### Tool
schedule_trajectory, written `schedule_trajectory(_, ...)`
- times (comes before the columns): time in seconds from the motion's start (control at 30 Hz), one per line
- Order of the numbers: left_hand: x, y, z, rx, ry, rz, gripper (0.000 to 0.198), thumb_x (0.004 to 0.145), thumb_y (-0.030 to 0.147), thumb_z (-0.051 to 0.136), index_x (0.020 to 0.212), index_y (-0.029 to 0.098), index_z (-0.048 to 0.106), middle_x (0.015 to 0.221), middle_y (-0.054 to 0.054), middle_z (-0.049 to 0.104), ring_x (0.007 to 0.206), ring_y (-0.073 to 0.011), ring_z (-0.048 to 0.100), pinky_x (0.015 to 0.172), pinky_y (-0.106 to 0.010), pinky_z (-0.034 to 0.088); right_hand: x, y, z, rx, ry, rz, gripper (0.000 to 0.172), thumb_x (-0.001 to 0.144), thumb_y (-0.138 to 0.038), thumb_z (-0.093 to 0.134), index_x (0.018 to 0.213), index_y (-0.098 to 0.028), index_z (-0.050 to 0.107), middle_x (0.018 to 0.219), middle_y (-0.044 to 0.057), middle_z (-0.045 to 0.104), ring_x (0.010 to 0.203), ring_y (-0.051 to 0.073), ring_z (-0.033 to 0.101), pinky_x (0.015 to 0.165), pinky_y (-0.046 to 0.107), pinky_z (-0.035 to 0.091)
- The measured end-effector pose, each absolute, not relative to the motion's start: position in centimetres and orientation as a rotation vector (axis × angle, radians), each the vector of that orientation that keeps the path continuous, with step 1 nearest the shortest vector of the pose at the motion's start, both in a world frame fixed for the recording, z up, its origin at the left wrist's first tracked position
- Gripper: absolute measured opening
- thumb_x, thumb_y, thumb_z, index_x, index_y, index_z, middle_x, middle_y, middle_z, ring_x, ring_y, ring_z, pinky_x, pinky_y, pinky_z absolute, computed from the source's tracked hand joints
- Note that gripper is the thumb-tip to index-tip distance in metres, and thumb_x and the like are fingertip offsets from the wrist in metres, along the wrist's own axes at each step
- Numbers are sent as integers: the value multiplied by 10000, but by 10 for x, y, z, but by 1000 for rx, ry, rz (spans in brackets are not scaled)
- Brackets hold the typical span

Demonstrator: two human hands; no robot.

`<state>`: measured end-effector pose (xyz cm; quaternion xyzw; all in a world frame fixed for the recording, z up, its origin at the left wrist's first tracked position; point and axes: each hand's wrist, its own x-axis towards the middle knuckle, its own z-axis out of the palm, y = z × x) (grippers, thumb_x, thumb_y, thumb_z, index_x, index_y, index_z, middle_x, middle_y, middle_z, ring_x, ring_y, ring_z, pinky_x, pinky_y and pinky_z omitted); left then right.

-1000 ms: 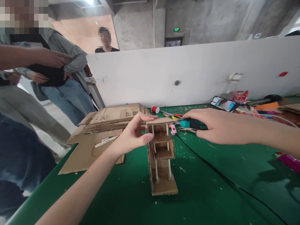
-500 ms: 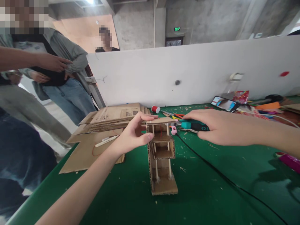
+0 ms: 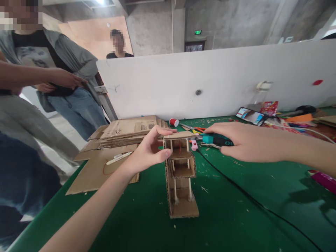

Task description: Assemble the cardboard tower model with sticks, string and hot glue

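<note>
A small cardboard structure (image 3: 183, 209) with several levels and thin wooden posts stands upright on the green table. My left hand (image 3: 152, 148) grips its upper left side, thumb on the front and fingers at the top edge. My right hand (image 3: 244, 141) is wrapped round a teal and black tool (image 3: 217, 140), whose front end is at the structure's upper right corner. A pink switch piece (image 3: 194, 145) with a black cable (image 3: 236, 183) lies beside that corner. The tool's tip is too small to make out.
Stacked cardboard (image 3: 128, 129) and a white pen (image 3: 119, 158) are at the left. Behind are a red spool (image 3: 173, 122) and scissors (image 3: 186, 126). A phone (image 3: 250, 116) leans at the back right, and a purple packet (image 3: 322, 180) lies right. People stand at the left.
My hands, the tool and the cardboard structure have hardly moved. At the left, a person's outstretched hand has shifted slightly right and down.
</note>
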<state>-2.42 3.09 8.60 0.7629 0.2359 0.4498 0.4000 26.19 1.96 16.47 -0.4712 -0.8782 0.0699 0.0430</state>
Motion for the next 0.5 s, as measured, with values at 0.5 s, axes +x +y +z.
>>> schedule_trajectory(0.5, -24, 29, 87, 1915, 582, 1142, 329, 851, 381, 708, 1076, 237, 515, 1355, -100, 538, 1224, -264, 564, 935, -407, 503, 262, 18, 166, -1445, -2717, 216, 525, 833, -416, 499, 1323, -245, 580, 1338, 105, 622, 1158, 363, 594, 852, 492, 498)
